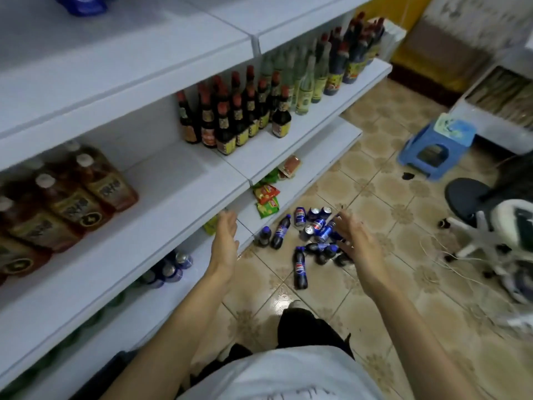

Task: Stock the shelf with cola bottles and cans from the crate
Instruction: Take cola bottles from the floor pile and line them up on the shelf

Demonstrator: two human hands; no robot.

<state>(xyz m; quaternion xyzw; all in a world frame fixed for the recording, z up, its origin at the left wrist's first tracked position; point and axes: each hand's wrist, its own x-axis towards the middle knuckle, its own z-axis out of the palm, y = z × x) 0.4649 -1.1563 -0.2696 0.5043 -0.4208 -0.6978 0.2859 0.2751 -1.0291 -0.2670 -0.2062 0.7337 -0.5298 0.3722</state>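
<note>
A small shop with a patterned tile floor (375, 180) and white shelves (161, 215) running along the left fills the head view. No crate is in sight. The cola bottles and cans (317, 229) lie loose in a heap on the floor, just off the front edge of the lowest shelf. A few blue cans (173, 267) already stand on that lowest shelf, nearer and to the left. Both hands are held out over the floor, fingers straight and spread, holding nothing. The left hand (225, 243) hangs beside the shelf edge. The right hand (357, 243) is over the near right side of the heap, its fingertips covering part of it, so it looks the nearer one for the pick. One single bottle (300, 268) lies apart on the near side, between the two hands. Its long axis runs near to far, with the cap pointing away. A grasp across its middle from above would probably suit it. Snack packets (266, 197) sit on the shelf beyond the left hand.
</note>
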